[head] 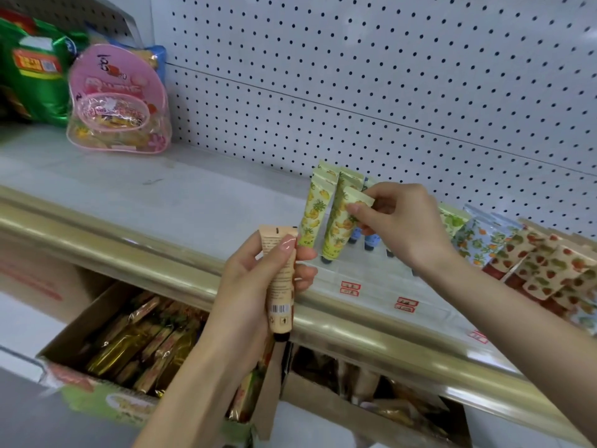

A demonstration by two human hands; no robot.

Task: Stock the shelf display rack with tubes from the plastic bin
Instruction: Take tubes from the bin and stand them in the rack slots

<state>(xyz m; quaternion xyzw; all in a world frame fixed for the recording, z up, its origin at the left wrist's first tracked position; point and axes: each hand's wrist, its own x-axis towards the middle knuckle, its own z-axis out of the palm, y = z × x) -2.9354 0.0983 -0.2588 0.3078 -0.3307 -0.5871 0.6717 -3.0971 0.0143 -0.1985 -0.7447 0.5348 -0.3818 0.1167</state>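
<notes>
Right hand [403, 221] fingers pinch a yellow tube [337, 227] by its flat crimp, cap below them on the rack [371, 276]; left hand [248, 286] fingers wrap a peach tube [279, 294]. Light, soft, slick (I judge): hold the crimp.

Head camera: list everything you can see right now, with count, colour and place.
shelf: one, grey, gold front edge
display rack: one, clear, on shelf
pineapple tubes: at least three, yellow-green, cap-down, rack's left end
blue tubes: about two, partly hidden, right of pineapple ones
orange-print tubes: count unclear, pale blue, further right
strawberry tubes: many, cream-red, rack's right end
pink bag: one, shelf's back left
green packet: one, left of bag
cardboard boxes: two, brown, below shelf
peach tube: one, black cap, before shelf edge
left hand: grips peach tube
right hand: pinches front pineapple tube's top
</notes>
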